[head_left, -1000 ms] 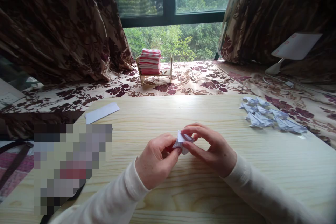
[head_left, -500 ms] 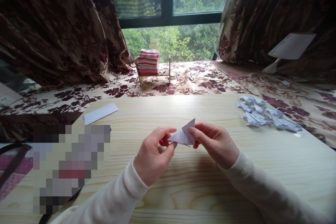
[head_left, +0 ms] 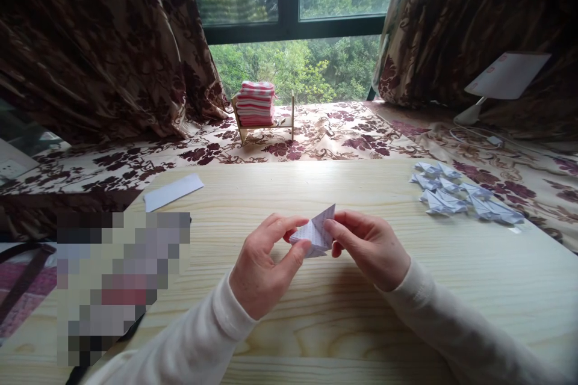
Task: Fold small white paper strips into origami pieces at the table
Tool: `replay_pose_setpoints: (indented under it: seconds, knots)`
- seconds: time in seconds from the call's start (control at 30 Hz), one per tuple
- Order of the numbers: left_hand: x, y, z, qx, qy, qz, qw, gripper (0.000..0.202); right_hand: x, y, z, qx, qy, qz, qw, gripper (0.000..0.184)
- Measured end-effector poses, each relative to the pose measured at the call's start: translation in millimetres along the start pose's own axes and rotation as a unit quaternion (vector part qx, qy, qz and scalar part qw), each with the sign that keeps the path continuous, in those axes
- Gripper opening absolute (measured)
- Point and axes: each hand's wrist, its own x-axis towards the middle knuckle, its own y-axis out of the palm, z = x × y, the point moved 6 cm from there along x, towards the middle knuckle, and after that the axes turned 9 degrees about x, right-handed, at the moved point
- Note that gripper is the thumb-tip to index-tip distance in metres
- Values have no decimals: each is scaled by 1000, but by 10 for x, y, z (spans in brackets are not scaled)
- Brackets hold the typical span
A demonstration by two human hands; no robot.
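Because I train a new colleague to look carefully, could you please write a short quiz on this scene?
1. True or false: the right hand pinches the folded paper.
2. What is on the small stand? A: a lamp; B: striped cloths; C: a cup.
3. Fill in: in the picture, the paper strip lies to the ____ of the paper pile.
Key: 1. True. 2. B. 3. Left.

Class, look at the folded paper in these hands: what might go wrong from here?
The folded paper is held between the left hand and right hand, so a loosened pinch might let it slip. Its raised, pointed corner looks thin, so uneven pressure might bend it.
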Motion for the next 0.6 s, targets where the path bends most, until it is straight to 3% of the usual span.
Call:
replay_pose_setpoints:
  seconds: [0.6]
  knots:
    - [14, 22, 14, 7, 20, 3, 1000, 24, 7, -6, -123, 108, 100, -7, 989, 31]
